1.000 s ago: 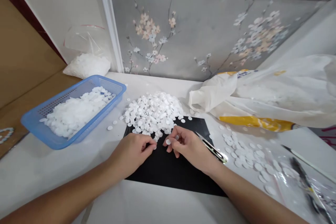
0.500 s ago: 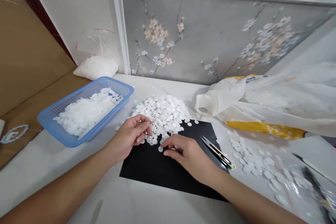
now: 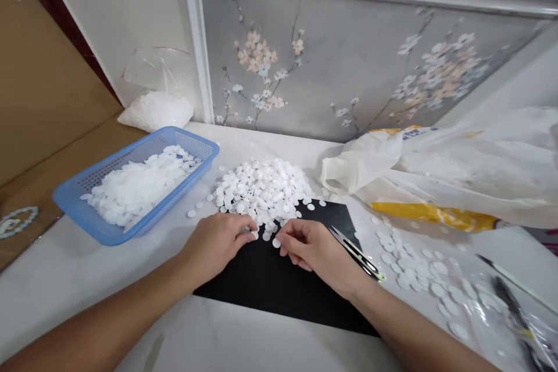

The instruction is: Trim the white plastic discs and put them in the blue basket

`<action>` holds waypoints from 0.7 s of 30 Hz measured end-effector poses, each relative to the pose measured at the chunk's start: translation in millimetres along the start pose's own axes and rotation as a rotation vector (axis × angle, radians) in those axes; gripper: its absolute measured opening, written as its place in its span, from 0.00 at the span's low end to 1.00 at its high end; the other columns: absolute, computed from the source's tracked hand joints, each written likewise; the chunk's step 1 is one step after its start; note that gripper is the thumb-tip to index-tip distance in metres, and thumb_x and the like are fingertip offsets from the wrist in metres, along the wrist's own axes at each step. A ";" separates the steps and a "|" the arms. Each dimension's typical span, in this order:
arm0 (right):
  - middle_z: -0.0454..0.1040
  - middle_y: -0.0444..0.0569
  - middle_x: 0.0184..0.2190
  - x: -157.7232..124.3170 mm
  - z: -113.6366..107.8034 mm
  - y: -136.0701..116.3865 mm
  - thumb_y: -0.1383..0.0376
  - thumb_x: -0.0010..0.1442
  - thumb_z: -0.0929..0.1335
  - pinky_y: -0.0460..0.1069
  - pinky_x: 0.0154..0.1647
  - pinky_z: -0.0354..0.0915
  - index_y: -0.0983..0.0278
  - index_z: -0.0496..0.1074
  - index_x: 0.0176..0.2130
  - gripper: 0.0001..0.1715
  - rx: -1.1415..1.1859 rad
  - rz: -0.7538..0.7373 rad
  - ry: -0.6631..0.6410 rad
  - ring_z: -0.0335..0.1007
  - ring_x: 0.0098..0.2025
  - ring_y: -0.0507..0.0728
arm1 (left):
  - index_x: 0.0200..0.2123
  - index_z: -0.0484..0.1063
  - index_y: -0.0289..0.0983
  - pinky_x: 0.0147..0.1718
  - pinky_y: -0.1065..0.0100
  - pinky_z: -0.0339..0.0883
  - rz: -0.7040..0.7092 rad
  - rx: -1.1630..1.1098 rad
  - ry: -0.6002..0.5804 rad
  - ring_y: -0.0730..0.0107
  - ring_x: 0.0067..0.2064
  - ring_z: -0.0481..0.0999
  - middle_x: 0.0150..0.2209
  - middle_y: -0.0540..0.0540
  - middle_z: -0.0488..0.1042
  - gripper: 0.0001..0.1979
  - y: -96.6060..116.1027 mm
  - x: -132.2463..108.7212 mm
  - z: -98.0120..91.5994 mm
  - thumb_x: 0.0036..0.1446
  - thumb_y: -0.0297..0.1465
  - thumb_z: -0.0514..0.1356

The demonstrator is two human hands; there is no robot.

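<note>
A heap of small white round discs (image 3: 265,183) spreads over the back of a black sheet (image 3: 279,290). At the heap's near edge, my left hand (image 3: 222,241) is closed, thumb and forefinger pinched on a white disc (image 3: 254,235). Just to its right, my right hand (image 3: 311,247) pinches another white disc (image 3: 276,242) between thumb and forefinger, its other fingers curled. A few single discs lie on the black between the two hands. Beside my right wrist lies a pointed metal tool like thread snips (image 3: 358,253).
To the left stands a blue basket (image 3: 91,229) holding many discs, with a filled clear bag (image 3: 157,110) behind it. A white and yellow plastic bag (image 3: 418,180) lies at right, near more scattered discs (image 3: 410,264) and a black-handled tool (image 3: 510,296). A framed flower picture (image 3: 322,70) closes the back.
My left hand has come down to the heap's near edge and its fingers have closed on a disc. My right hand has shifted slightly right and now pinches a disc.
</note>
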State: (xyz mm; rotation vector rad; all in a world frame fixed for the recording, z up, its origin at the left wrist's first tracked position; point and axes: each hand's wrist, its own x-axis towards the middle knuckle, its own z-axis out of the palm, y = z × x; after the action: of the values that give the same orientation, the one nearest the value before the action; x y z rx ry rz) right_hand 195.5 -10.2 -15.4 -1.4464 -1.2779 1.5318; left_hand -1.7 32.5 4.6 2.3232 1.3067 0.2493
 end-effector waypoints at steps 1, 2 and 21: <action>0.70 0.43 0.22 0.2 -0.9 -0.8 0.57 0.55 0.67 0.42 0.15 0.50 0.64 0.66 0.26 0.14 0.044 0.014 -0.007 0.58 0.18 0.46 | 0.34 0.75 0.43 0.29 0.71 0.56 0.009 -0.026 0.005 0.71 0.28 0.72 0.29 0.54 0.77 0.07 -0.2 0.9 0.1 0.58 0.33 0.57; 0.71 0.44 0.22 0.5 -1.7 -1.7 0.57 0.55 0.67 0.42 0.16 0.51 0.64 0.65 0.26 0.14 0.083 0.015 -0.010 0.59 0.19 0.47 | 0.33 0.75 0.43 0.29 0.72 0.56 0.027 -0.052 0.012 0.72 0.28 0.71 0.29 0.54 0.77 0.07 -0.1 1.6 0.2 0.58 0.31 0.57; 0.67 0.43 0.26 7.9 4.9 4.8 0.73 0.55 0.65 0.46 0.27 0.59 0.62 0.72 0.32 0.09 -0.610 -0.494 0.101 0.62 0.25 0.51 | 0.31 0.75 0.43 0.33 0.72 0.58 0.029 -0.127 -0.064 0.72 0.35 0.74 0.32 0.56 0.78 0.10 6.0 -0.3 0.6 0.60 0.30 0.53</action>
State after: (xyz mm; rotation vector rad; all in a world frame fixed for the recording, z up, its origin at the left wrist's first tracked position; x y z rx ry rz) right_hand 190.1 -5.3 -23.0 -1.3777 -1.9639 0.7630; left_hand 2.8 29.4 6.9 2.2266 1.1919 0.2578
